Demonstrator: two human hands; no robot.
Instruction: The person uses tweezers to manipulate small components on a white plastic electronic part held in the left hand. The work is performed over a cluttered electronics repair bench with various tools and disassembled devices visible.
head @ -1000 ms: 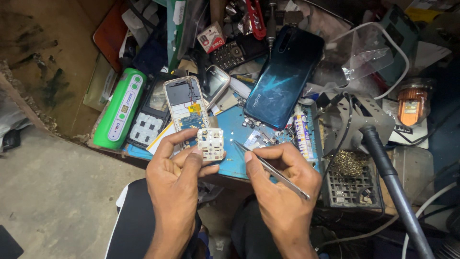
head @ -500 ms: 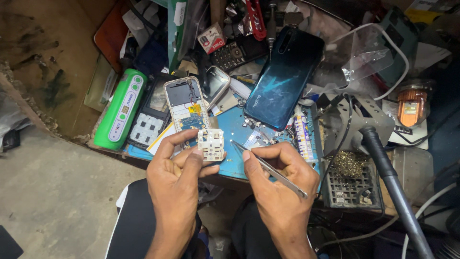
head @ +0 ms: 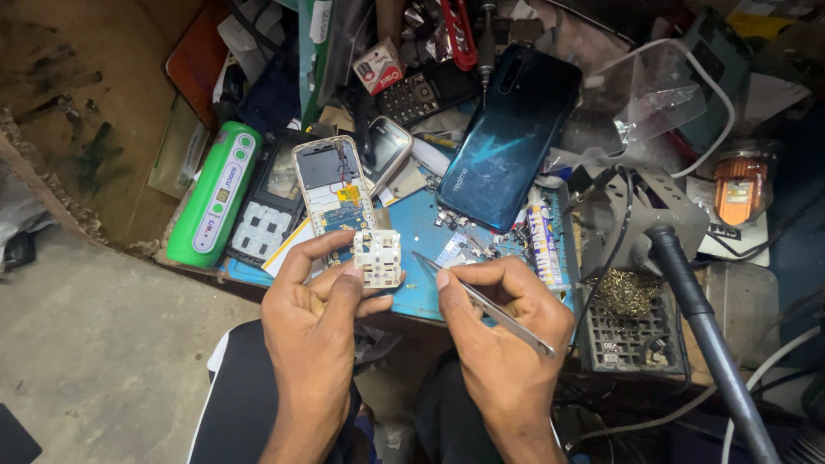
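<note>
White keypad (head: pixel 377 257) pinched in the left hand (head: pixel 318 305), thumb and fingers closed on its lower edge, and it sits up over the near edge of the blue mat (head: pixel 421 232). Its fine detail is too small to read. Right hand (head: pixel 498 331) is curled shut around metal tweezers (head: pixel 481 302); their middle is buried in the grip, and the tip pokes out just beside the keypad, apart from it by a sliver. Beyond the left fingers lies an opened phone (head: pixel 331 185), its lower end hidden behind them. Further back, a dark blue phone back (head: pixel 509 137) rests face down, and a green case (head: pixel 215 193) lies at the left. The soldering iron (head: pixel 705 326) runs off the bottom edge at right, tip unseen.
</note>
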